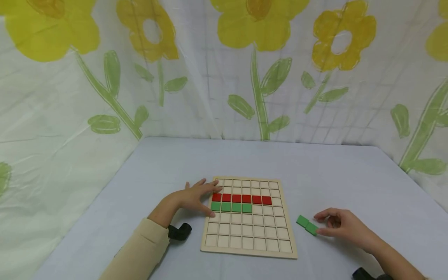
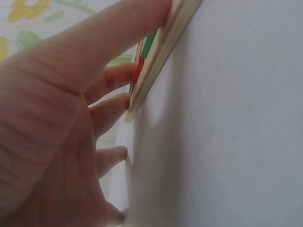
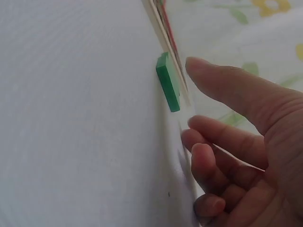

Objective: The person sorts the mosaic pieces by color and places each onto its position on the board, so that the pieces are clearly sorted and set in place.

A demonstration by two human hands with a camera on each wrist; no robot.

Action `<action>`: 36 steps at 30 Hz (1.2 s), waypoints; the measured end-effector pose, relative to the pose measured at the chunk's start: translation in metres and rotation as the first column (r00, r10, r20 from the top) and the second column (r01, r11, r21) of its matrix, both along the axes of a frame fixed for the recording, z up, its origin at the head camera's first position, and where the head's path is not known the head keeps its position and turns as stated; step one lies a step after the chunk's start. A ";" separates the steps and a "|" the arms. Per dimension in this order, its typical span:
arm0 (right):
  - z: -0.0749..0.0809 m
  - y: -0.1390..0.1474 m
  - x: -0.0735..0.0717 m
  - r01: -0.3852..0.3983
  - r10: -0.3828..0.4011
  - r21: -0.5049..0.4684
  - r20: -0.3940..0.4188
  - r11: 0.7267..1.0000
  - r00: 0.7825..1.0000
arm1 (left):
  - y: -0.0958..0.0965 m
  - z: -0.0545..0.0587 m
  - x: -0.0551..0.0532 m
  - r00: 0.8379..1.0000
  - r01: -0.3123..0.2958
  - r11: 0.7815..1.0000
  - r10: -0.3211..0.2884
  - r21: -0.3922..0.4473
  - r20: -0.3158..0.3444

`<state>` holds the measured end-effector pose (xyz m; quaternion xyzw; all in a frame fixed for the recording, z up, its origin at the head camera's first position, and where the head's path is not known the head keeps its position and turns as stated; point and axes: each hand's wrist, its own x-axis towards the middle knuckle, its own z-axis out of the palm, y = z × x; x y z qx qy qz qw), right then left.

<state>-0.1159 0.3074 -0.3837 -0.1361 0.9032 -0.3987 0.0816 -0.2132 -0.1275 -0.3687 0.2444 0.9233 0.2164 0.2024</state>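
Note:
A wooden grid board lies on the table, with a row of several red square tiles and, just below it, a shorter row of several green tiles. My left hand rests at the board's left edge, fingers spread; its thumb touches the frame in the left wrist view. Right of the board lie two loose green tiles, corner to corner. Beside them is my right hand, thumb and index finger apart, holding nothing. The right wrist view shows a gap between the thumb and the nearer loose tile.
A pale cloth covers the table. Behind it hangs a white curtain printed with yellow flowers. Black wrist devices are worn on both arms.

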 end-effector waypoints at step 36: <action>-0.006 -0.014 0.008 0.060 -0.036 0.142 -0.161 0.988 0.986 | 0.000 -0.001 0.000 1.000 0.003 1.000 -0.003 -0.001 0.009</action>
